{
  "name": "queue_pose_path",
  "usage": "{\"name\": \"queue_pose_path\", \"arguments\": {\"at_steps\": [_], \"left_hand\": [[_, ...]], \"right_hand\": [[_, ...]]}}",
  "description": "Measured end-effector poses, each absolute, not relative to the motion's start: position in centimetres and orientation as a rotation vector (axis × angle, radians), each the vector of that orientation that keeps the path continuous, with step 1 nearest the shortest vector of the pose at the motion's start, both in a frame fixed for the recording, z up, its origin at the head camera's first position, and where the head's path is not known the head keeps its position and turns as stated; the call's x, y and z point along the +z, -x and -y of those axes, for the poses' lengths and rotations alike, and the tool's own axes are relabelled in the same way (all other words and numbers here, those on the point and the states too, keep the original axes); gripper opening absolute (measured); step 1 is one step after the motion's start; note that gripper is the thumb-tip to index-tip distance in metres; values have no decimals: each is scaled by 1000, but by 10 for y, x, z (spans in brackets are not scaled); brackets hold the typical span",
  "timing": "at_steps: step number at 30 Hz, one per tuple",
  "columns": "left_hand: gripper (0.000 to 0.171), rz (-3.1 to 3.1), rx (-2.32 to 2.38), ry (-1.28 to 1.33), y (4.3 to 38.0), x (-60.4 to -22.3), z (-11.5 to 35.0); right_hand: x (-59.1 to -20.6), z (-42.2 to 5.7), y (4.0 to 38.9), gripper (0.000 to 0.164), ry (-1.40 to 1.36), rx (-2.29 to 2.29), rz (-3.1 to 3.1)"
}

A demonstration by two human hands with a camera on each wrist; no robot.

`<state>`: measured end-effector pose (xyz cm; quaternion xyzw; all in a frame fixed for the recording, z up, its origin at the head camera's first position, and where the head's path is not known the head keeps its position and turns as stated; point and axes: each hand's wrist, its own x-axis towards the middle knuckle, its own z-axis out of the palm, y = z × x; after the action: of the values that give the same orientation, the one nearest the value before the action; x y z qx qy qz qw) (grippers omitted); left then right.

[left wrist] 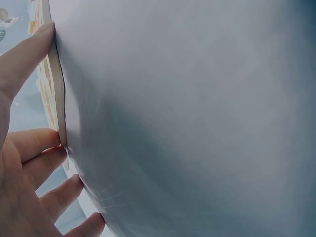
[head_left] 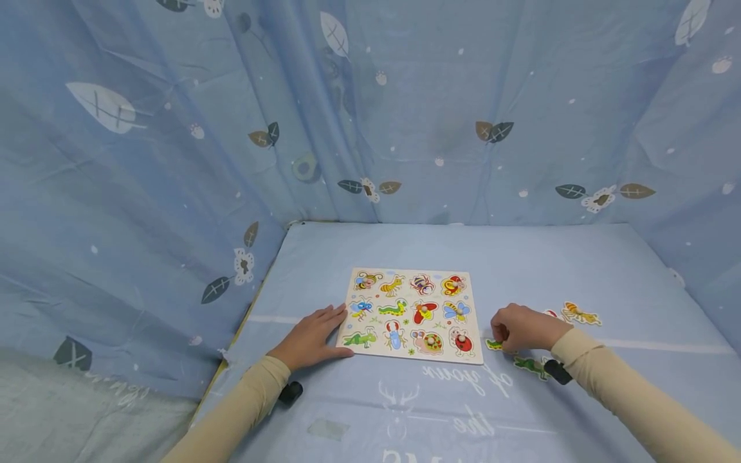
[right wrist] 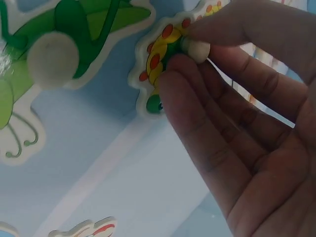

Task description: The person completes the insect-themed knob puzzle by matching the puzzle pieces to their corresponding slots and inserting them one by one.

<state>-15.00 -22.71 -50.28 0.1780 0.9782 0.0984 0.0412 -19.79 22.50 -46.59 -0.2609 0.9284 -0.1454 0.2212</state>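
Observation:
A wooden puzzle board (head_left: 379, 348) printed with colourful insects lies flat on the table. My left hand (head_left: 312, 339) rests at its left side, thumb and fingers spread against the edge; the left wrist view shows the fingertips along the board's edge (left wrist: 58, 94). To the right of the board, my right hand (head_left: 523, 329) pinches the small round knob (right wrist: 198, 51) of a caterpillar puzzle piece (right wrist: 157, 61), green and yellow with red spots. In the right wrist view the fingers hide part of this piece. A green grasshopper piece (right wrist: 94, 29) with a pale knob lies beside it.
Farther right lies an orange-yellow ant-like piece (head_left: 581, 314), and a red-and-white piece (head_left: 551, 313) is partly hidden behind the right hand. A pale blue printed cloth (head_left: 417, 411) covers the table. Blue patterned curtains (head_left: 428, 116) hang at the back and sides.

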Motion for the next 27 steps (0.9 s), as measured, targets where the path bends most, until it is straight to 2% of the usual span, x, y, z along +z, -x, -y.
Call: {"name": "queue_pose_path", "arguments": {"at_steps": [10, 16, 21, 27], "left_hand": [[97, -3003, 279, -534, 149, -502, 226], [96, -3000, 279, -532, 150, -501, 226], [97, -2991, 279, -519, 150, -503, 228], [98, -2987, 284, -520, 149, -505, 228]], "right_hand": [[-462, -221, 202, 17, 759, -386, -2575], [-446, -208, 223, 13, 756, -378, -2595], [-433, -179, 243, 12, 832, -403, -2607], [-427, -123, 256, 12, 986, -383, -2588]]}}
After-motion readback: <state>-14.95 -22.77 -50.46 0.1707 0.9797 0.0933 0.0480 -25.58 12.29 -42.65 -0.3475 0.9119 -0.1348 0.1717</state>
